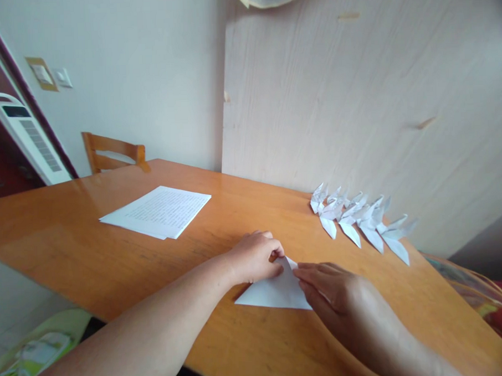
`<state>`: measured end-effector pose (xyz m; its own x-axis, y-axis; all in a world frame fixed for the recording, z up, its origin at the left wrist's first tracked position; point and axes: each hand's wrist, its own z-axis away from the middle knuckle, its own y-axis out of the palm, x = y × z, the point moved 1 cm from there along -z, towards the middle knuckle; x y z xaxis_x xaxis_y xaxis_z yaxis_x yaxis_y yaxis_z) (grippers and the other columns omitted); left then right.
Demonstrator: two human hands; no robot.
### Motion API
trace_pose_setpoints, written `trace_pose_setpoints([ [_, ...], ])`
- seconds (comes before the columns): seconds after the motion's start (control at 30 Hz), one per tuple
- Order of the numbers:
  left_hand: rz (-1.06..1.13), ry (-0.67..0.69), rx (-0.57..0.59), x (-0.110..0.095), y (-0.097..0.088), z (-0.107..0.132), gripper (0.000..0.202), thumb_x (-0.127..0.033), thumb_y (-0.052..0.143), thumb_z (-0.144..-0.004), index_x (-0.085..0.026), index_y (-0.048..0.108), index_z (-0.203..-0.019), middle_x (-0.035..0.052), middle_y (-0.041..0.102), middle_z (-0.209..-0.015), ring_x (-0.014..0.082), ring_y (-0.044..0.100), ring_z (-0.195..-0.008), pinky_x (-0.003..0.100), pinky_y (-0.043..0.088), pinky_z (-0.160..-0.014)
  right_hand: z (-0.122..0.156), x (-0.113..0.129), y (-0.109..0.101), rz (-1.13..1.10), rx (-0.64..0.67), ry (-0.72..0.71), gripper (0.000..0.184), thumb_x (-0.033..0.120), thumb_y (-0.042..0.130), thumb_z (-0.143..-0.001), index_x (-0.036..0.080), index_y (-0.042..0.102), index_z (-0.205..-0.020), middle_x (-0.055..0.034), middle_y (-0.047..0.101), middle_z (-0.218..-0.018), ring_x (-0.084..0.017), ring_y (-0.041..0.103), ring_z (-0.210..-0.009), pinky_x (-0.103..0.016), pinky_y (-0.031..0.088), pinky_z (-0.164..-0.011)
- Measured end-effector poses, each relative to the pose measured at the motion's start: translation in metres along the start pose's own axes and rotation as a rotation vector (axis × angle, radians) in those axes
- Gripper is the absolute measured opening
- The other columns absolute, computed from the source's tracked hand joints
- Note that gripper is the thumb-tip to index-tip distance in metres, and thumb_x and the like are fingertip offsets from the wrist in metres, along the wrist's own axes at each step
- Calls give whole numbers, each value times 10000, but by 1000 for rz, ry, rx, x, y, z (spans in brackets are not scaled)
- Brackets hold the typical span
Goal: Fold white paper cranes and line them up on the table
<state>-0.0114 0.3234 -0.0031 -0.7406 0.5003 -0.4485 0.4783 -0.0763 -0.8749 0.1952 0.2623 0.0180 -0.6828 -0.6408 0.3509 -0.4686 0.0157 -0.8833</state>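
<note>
A folded piece of white paper (274, 295), roughly triangular, lies on the wooden table in front of me. One flap of it stands a little raised near the top. My left hand (258, 258) has its thumb and index finger closed on that flap at the upper left. From the right, my right hand (330, 287) grips the paper's right edge, its fingers close together and pointing left. Part of the right edge is hidden under these fingers.
On the wooden table (219, 222), a stack of printed sheets (160, 211) lies at the left. Several folded paper cranes (356, 216) stand in rows at the back right, near the wall. A wooden chair (112, 149) stands beyond the far left edge.
</note>
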Motion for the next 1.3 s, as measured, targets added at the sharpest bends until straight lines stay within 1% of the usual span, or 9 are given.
trace_pose_setpoints([
  [0.1, -5, 6, -16, 1, 1, 0, 190, -329, 661, -765, -249, 703, -932, 25, 647, -953, 204, 606, -912, 297, 471, -781, 3, 7, 4, 126, 50, -56, 244, 170, 469, -948, 241, 698, -903, -42, 728, -1052, -204, 664, -919, -335, 528, -821],
  [0.2, -10, 0, -10, 0, 0, 0, 199, -319, 682, -746, -237, 677, -928, 23, 654, -960, 210, 605, -923, 302, 467, -789, 4, 10, 7, 225, 87, -83, 228, 126, 519, -898, 242, 713, -932, -44, 731, -1040, -221, 666, -916, -354, 542, -799],
  [0.37, -34, -11, 4, -5, -5, 1, 268, -303, 697, -738, -249, 635, -993, 1, 665, -956, 213, 604, -920, 329, 440, -819, 4, 10, 9, 301, 124, -85, 248, 86, 565, -853, 243, 728, -955, -47, 734, -996, -234, 671, -901, -366, 547, -772],
  [0.5, -85, -5, 26, -8, -8, 3, 235, -335, 666, -785, -288, 664, -1015, 6, 657, -998, 233, 604, -969, 360, 411, -839, 3, 10, 9, 328, 133, -90, 238, 77, 574, -852, 238, 726, -939, -52, 735, -999, -231, 669, -898, -359, 534, -773],
  [0.7, -118, 2, 49, -7, -9, 4, 229, -369, 655, -813, -309, 708, -1027, 20, 645, -1002, 237, 606, -985, 349, 401, -831, 5, 10, 10, 340, 161, -90, 209, 88, 588, -858, 237, 725, -908, -50, 730, -1006, -234, 665, -908, -355, 521, -762],
  [0.93, -100, -10, 80, -5, -10, 2, 257, -363, 655, -815, -319, 718, -1060, 17, 642, -1034, 229, 604, -992, 340, 404, -829, 4, 10, 11, 333, 183, -75, 214, 76, 567, -875, 231, 708, -919, -48, 710, -982, -229, 642, -904, -348, 499, -759],
  [1.03, -89, -15, 82, -5, -9, 1, 254, -361, 660, -811, -317, 719, -1054, 13, 641, -1023, 220, 606, -975, 328, 405, -807, 5, 11, 11, 328, 172, -65, 185, 81, 580, -867, 228, 685, -828, -36, 683, -898, -214, 610, -843, -324, 466, -702],
  [1.13, -78, -16, 81, -4, -8, 1, 245, -363, 669, -804, -316, 722, -1039, 9, 641, -1006, 215, 606, -966, 317, 403, -784, 6, 12, 10, 319, 136, -52, 209, 77, 592, -850, 224, 645, -712, -29, 639, -806, -201, 559, -777, -305, 415, -645],
  [1.3, -79, -7, 65, -3, -7, 2, 229, -375, 657, -819, -326, 722, -1034, 5, 639, -992, 218, 605, -978, 334, 399, -814, 7, 10, 10, 311, 143, -41, 217, 78, 578, -858, 217, 641, -704, -29, 622, -779, -192, 542, -755, -308, 387, -648],
])
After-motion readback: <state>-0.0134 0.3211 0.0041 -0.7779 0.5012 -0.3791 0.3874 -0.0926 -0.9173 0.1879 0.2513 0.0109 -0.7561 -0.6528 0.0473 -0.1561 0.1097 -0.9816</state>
